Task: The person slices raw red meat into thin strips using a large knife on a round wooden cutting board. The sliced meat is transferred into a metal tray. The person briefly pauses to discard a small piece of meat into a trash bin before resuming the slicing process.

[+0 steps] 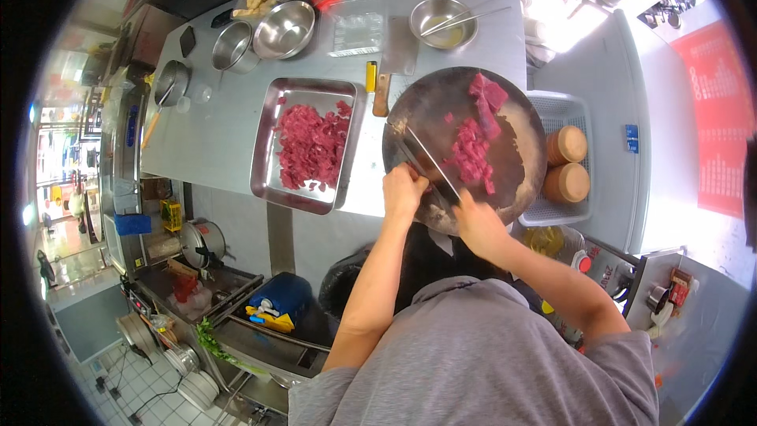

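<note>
My right hand point(478, 220) grips a knife point(433, 162), its long bright edge pointing up and to the left over the round wooden chopping block point(520, 100). Close beside the blade, my left hand point(403, 188) is closed on a dark narrow bar point(412, 157) whose exact kind I cannot tell. Cut pieces of raw red meat point(471, 154) lie in a heap at the middle of the block, and a larger piece of meat point(488, 97) touches them from behind. To the left, a steel tray point(270, 183) holds many sliced pieces of red meat point(310, 145).
A cleaver point(400, 47) and a yellow-black object point(371, 77) lie behind the block. A steel bowl point(443, 6) with chopsticks, a clear plastic box point(356, 32) and several steel bowls point(284, 29) stand farther back. At right, a white basket point(582, 213) holds two brown jars point(566, 183).
</note>
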Demonstrator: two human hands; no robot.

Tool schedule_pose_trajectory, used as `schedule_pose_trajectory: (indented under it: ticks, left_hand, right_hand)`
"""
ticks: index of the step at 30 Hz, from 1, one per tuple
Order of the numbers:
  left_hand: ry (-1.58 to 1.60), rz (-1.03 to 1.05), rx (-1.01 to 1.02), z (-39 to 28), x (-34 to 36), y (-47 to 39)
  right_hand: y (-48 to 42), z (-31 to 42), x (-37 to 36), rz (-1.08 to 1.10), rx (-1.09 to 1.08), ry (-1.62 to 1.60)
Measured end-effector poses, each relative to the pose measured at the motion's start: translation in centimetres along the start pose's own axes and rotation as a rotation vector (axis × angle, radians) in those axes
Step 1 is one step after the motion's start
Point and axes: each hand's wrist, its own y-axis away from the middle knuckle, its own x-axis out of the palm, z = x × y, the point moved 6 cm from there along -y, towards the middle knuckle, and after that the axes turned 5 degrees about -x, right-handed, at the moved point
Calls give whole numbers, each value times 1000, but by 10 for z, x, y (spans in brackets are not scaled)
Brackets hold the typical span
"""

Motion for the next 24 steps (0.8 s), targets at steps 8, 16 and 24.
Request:
schedule_pose_trajectory:
  ticks: [8,16,24]
  left_hand:
    - [-11,-8,-68,18,-3,4]
    - [79,54,-203,20,-1,3]
    - [-38,2,-99,21,0,1]
  right_hand:
    - [-56,31,-14,-114,-59,12]
    - [-8,-5,-29,-175,17,40]
    - [16,13,-9,20,-17,49]
